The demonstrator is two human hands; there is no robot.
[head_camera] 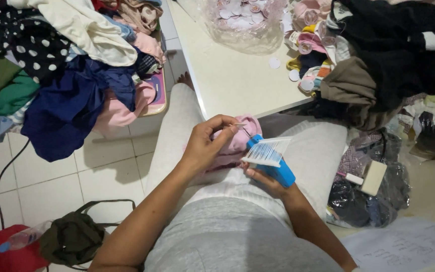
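Observation:
My right hand (pixel 268 182) grips a blue tagging gun (pixel 276 166) loaded with a white strip of plastic fasteners (pixel 267 151). Its thin needle (pixel 246 132) points up and left. My left hand (pixel 208 142) pinches a small white tag at the needle's tip, over a pink garment (pixel 237 143) that lies across my lap. Both hands are close together above my grey-trousered legs.
A white table (pixel 232 80) ahead carries a clear bag of round tags (pixel 245 20), pink items and dark clothes (pixel 393 55). A big heap of clothes (pixel 61 75) lies on the tiled floor at left. An olive bag (pixel 74 236), a bottle, and plastic-wrapped bundles (pixel 368 196) are nearby.

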